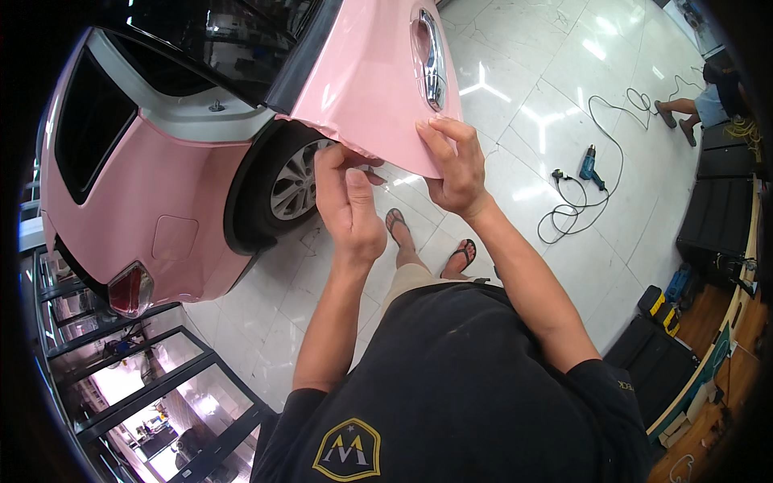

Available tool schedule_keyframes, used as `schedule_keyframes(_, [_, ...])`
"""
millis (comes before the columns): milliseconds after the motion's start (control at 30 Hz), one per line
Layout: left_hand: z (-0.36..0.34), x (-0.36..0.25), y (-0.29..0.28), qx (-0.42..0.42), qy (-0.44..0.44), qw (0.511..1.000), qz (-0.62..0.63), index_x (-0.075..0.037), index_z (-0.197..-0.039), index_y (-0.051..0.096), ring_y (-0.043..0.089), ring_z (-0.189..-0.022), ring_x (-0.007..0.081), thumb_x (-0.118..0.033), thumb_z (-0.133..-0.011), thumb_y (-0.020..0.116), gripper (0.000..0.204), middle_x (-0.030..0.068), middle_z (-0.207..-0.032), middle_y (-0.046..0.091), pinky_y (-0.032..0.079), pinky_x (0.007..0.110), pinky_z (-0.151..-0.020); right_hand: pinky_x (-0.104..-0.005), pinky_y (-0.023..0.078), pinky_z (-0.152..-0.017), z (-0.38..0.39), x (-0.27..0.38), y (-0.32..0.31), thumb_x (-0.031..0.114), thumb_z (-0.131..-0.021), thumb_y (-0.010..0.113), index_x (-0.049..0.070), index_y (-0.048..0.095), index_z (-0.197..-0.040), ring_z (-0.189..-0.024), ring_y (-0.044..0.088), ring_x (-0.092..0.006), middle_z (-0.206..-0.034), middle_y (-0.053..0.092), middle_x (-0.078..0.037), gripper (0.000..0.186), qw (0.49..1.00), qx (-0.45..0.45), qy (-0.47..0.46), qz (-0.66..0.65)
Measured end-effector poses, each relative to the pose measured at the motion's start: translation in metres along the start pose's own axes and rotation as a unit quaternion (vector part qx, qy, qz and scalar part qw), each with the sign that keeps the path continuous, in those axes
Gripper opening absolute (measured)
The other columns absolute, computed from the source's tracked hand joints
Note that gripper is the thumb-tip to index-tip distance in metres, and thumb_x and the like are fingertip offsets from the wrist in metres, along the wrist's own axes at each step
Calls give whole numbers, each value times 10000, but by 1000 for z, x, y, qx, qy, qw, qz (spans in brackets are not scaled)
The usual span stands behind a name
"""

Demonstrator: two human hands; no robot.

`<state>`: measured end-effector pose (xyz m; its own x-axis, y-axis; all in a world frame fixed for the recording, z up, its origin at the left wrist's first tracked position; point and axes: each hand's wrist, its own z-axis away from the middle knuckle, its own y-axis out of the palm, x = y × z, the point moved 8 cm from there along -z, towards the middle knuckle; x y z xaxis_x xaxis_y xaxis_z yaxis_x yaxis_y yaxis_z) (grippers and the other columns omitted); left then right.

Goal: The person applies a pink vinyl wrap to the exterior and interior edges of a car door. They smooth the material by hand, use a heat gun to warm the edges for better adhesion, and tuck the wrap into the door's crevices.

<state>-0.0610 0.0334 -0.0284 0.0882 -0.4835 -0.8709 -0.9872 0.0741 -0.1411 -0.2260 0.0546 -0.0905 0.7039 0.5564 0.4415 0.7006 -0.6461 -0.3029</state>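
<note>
An open car door [354, 80] in pink, with a chrome handle [432, 64], stands in front of me. Along its lower left border runs a loose, wrinkled edge of pink film [310, 125]. My left hand [350, 201] is closed at that edge, thumb up, its curled fingers reaching under and behind the film; their tips are partly hidden. My right hand [457, 165] grips the door's bottom right corner, with fingers bent over the outer pink face and the thumb beneath the edge.
The pink rear body [185, 201] and rear wheel [296, 181] are at left. On the tiled floor [515, 266] lie a blue heat gun [592, 169] and its looping cord [576, 211]. Another person [708, 101] is at far right, near black cases [717, 217]. Glass-paned black frames [161, 386] stand lower left.
</note>
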Motion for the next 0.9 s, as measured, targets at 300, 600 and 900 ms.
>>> schedule_keyframes(300, [3, -2, 10, 0, 2, 999, -52, 20, -1184, 498, 566, -890, 118, -82, -1042, 612, 209, 72, -1091, 521, 535, 256, -685, -446, 519, -952, 0, 1, -1, 57, -697, 789, 84, 640, -1366, -1100, 611, -359, -1247, 592, -141, 686, 1000, -2, -1, 0])
schedule_keyframes(600, [-4, 12, 6, 3, 58, 998, 33, 18, -1166, 528, 564, -847, 102, -85, -1039, 631, 193, 63, -1065, 585, 514, 230, -671, -438, 521, -943, -1, 3, -2, 45, -692, 788, 92, 627, -1386, -1106, 605, -356, -1249, 586, -143, 713, 1000, -1, -4, 3])
schedule_keyframes(900, [-1, 2, 12, 35, -182, 978, 98, 13, -1106, 564, 601, -806, 102, -134, -1052, 625, 168, 52, -971, 626, 486, 250, -744, -438, 519, -934, 0, 1, -2, 38, -691, 783, 97, 622, -1391, -1107, 601, -337, -1251, 586, -125, 721, 1000, -2, 0, 4])
